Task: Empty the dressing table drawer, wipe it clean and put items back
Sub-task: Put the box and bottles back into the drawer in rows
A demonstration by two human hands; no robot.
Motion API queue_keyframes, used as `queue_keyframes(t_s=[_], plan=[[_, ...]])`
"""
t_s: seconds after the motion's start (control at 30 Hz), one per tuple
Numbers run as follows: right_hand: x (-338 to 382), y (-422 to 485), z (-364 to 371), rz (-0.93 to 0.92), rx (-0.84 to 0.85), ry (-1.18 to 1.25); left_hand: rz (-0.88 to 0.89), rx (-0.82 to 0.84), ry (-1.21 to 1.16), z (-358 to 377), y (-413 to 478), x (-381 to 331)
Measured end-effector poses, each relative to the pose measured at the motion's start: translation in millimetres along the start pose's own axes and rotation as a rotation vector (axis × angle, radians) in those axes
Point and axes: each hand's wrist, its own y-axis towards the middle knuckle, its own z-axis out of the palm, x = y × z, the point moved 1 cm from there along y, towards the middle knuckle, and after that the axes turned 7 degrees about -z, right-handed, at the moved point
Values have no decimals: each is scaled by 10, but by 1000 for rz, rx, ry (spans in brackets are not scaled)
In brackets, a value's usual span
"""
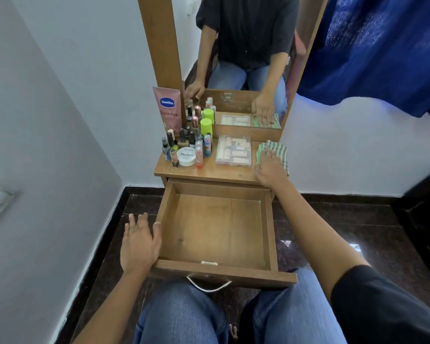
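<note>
Home bedroom corner: dressing table (209,171) with mirror (246,58), cosmetics (186,142), blue curtain (372,45), dark tile floor (333,219).

Walls (85,70): white, plain, met in a corner left of the table (209,171).
Floor (333,219): dark glossy stone, caught bright patches.
Mirror (243,58): tall, wood-framed, stood at the table's back.
Curtain (382,45): blue, hung upper right.

The drawer (216,232) is warm brown wood, and the table (224,173) is the same brown with a gloss. The cloth (278,147) is striped green, grey and white. The tube (168,108) is pink with a blue oval logo. One bottle (206,126) is lime green, and the jar (186,156) is white. The curtain (370,45) is deep blue, the floor (333,219) dark speckled brown, and the jeans (184,314) faded blue.
</note>
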Motion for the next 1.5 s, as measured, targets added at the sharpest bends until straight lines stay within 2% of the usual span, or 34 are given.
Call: queue_keyframes(t_s=[0.23, 0.3, 0.37, 0.43, 0.53, 0.67, 0.77, 0.97, 1.13, 1.2, 1.3, 1.5], plan=[[3, 212, -66, 0, 31, 22, -8, 11, 3, -13, 9, -4], [48, 177, -102, -52, -66, 41, -13, 14, -6, -16, 3, -8], [164, 85, -100, -185, -168, 44, -6, 15, -12, -13, -2, -11], [306, 6, -44, -312, -115, 0, -12, 19, -19, 0, 13, 1], [433, -36, 105, -330, -33, -95, -30, 24, -21, 32, 50, 52], [455, -91, 204, -285, -182, -50, -22, 20, -25, 26, 33, 36], [454, -210, 250, -291, -225, -87, -51, 27, -32, 17, 29, 26], [387, -591, 381, -446, -523, -232, -58, 24, -50, 12, 18, 28], [416, -1128, 339, -671, -816, -172, -65, 21, -50, 11, 21, 22], [465, -1381, 317, -720, -859, -137, -67, 25, -46, 16, 20, 27], [471, -1563, 457, -744, -782, -147, -68, 23, -36, 21, 21, 29], [398, -1443, 743, -678, -393, -227, -86, 17, -40, 20, 27, 32]])
